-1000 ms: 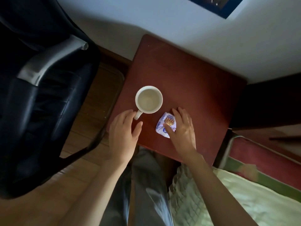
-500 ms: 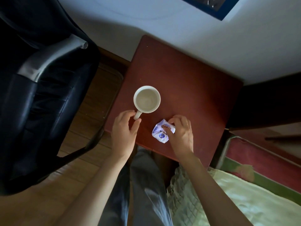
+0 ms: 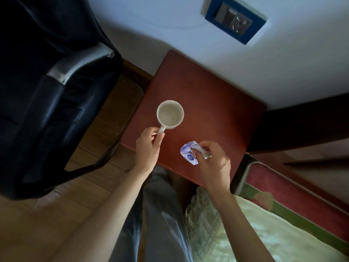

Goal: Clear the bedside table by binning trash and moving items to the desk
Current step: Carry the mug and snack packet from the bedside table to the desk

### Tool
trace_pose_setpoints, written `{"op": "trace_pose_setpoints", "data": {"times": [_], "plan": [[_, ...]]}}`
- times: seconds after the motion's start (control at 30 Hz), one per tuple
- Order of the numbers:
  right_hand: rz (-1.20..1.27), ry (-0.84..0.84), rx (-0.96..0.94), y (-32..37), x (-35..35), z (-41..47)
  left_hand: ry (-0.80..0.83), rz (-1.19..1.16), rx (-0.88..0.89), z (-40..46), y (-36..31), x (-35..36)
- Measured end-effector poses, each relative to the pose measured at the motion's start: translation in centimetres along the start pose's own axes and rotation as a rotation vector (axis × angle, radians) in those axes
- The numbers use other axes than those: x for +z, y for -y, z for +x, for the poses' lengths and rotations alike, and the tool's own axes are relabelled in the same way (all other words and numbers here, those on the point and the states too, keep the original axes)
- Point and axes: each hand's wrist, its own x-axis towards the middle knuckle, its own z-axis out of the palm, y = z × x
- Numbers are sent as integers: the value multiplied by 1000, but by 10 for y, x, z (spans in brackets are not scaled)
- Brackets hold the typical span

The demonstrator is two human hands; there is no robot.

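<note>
Two hands are busy: the left hand [image 3: 149, 146] pinches the cup [image 3: 170, 114] handle between curled fingers, the right hand [image 3: 213, 161] squeezes the wrapper [image 3: 188, 153] in its fingertips over the table [image 3: 207, 103], and a loose pinch could tip the cup.

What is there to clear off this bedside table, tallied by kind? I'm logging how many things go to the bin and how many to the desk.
Cups: 1, the white ceramic mug, its handle in the left hand grip.
Trash: 1, the crumpled white-and-purple wrapper, pinched by the right hand.
Total: 2 on or over the reddish-brown wooden bedside table.
</note>
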Motion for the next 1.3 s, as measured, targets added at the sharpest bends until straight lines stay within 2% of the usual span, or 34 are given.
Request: {"op": "trace_pose_setpoints", "data": {"times": [0.1, 0.3, 0.43, 0.73, 0.87, 1.0, 1.3], "plan": [[-25, -6, -38, 9, -10, -5, -2, 32, -1, -2, -8, -3], [-17, 16, -145, 46, -29, -23, 8, 253, 108, -35, -26, -39], [-22, 69, -223, 80, -37, -40, -31, 200, 85, -80, -44, -83], [-24, 241, -403, 159, -30, -96, -339, -13, -80, -191, -76, -218], [-39, 352, -456, 194, -18, -133, -507, -89, -127, -246, -62, -280], [-82, 432, -586, 221, -1, -184, -626, -114, -135, -307, -34, -334], [-143, 491, -870, 237, 65, -340, -839, -131, -194, -462, 61, -424]]}}
